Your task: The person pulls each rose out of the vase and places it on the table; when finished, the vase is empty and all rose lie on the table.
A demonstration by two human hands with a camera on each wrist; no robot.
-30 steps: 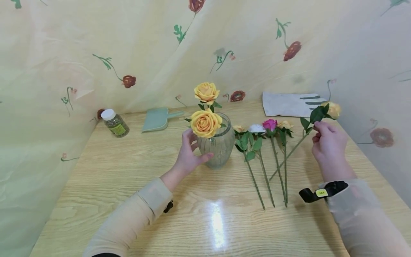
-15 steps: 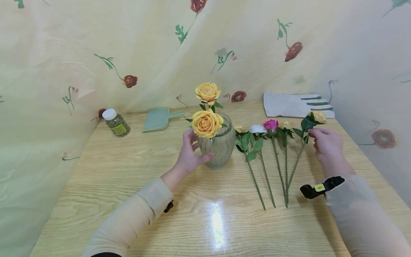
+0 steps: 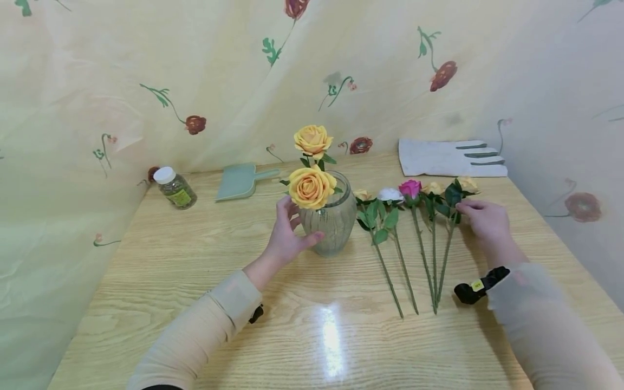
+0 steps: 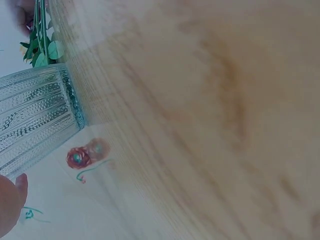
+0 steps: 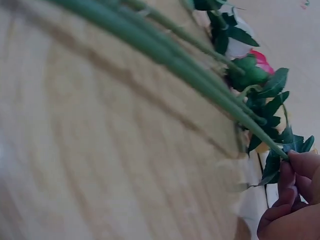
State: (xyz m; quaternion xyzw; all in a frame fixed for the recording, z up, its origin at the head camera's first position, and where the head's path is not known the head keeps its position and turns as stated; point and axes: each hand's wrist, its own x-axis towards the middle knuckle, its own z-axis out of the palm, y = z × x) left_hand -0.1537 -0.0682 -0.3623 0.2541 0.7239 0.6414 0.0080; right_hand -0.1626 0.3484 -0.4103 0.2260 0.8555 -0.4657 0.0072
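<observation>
A ribbed glass vase (image 3: 327,230) stands upright with two yellow roses (image 3: 312,187) in it. My left hand (image 3: 286,230) holds the vase from its left side, thumb in front and fingers behind. At the right, my right hand (image 3: 487,219) pinches the stem of a pale yellow rose (image 3: 468,185) just below its bloom. In the right wrist view, thumb and fingertips meet on that green stem (image 5: 260,132). Left of it lie a magenta rose (image 3: 410,188), a white rose (image 3: 391,195) and two more pale yellow roses, stems toward me.
A white glove (image 3: 439,157) lies at the back right. At the back left are a pale green dustpan (image 3: 237,181) and a jar (image 3: 176,189) with a white lid. A flower-print sheet (image 3: 234,81) hangs behind the wooden table (image 3: 185,254).
My right hand has moved left and toward me, bringing its pale yellow rose from a slanted position across the other stems to beside them. My left hand has stayed at the vase.
</observation>
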